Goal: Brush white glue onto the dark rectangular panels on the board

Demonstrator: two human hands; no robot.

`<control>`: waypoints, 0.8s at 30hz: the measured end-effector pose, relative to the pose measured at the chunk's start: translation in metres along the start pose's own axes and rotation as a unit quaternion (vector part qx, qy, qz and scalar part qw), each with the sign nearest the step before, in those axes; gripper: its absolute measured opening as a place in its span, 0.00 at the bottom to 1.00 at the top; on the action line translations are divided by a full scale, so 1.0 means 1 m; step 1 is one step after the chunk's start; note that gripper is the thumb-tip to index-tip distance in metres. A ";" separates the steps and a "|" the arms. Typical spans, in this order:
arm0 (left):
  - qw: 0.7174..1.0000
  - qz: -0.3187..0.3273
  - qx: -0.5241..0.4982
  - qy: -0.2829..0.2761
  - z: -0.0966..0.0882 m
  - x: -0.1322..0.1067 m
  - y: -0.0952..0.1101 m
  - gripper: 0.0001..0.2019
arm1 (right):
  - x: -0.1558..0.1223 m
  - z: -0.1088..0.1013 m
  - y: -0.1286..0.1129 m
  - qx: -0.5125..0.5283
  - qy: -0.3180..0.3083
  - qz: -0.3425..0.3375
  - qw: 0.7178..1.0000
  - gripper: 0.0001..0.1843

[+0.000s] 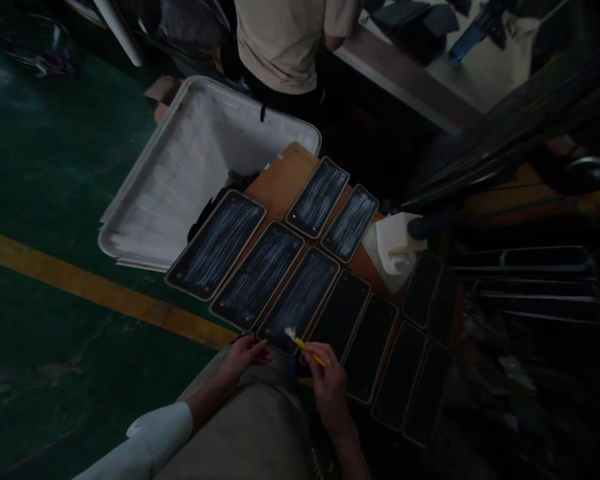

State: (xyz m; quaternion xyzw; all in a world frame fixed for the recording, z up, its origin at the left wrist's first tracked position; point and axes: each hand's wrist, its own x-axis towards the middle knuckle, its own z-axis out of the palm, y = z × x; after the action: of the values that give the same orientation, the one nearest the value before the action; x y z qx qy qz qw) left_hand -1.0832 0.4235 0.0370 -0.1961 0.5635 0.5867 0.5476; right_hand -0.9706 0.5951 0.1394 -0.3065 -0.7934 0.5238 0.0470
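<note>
My right hand (327,380) is closed around the yellow handle of a small brush (300,342). Its whitish bristles rest on the near end of a dark rectangular panel (300,300) with rounded corners and a pale edge. White streaks cover most of this panel. At the panel's near left corner, my left hand (247,357) has its fingers closed, seemingly pinching the edge. Two more streaked panels, a middle one (260,273) and a left one (217,247), lie beside it. To the right, a plain dark panel (337,313) shows no streaks, like several others near it.
Beneath the panels is a brown board (290,170). Two smaller streaked panels lie at its far end, beside a white container (395,243). A large white bin (200,133) stands at the far left. Beyond it is a person in a beige shirt (285,40). A yellow line (80,283) crosses the green floor.
</note>
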 end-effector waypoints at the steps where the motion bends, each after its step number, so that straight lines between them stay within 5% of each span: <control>1: 1.000 0.003 -0.001 0.002 0.000 0.000 -0.001 0.24 | 0.003 -0.009 0.000 0.017 0.019 0.006 1.000 0.09; 4: 1.000 0.018 -0.003 0.020 0.001 0.003 -0.007 0.27 | 0.027 -0.060 0.006 0.055 0.108 0.019 0.992 0.10; 9: 0.998 0.011 -0.015 0.061 0.003 0.005 -0.026 0.32 | 0.078 -0.177 0.028 0.036 0.249 0.007 0.968 0.16; 13: 0.995 0.006 -0.017 0.101 0.023 -0.010 -0.044 0.35 | 0.112 -0.244 0.053 -0.011 0.283 -0.063 0.957 0.17; 18: 0.989 0.042 -0.029 0.139 0.065 -0.025 -0.075 0.35 | 0.150 -0.280 0.085 -0.068 0.234 -0.128 0.961 0.17; 24: 0.980 0.065 -0.059 0.179 0.096 -0.030 -0.112 0.35 | 0.190 -0.287 0.106 -0.141 0.159 -0.201 0.956 0.16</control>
State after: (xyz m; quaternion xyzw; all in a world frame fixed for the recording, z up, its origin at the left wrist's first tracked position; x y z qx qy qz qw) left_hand -0.9399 0.4685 0.0400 -0.2932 0.6279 0.6087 0.3864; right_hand -0.9640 0.9546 0.1301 -0.2231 -0.8868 0.3307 0.2332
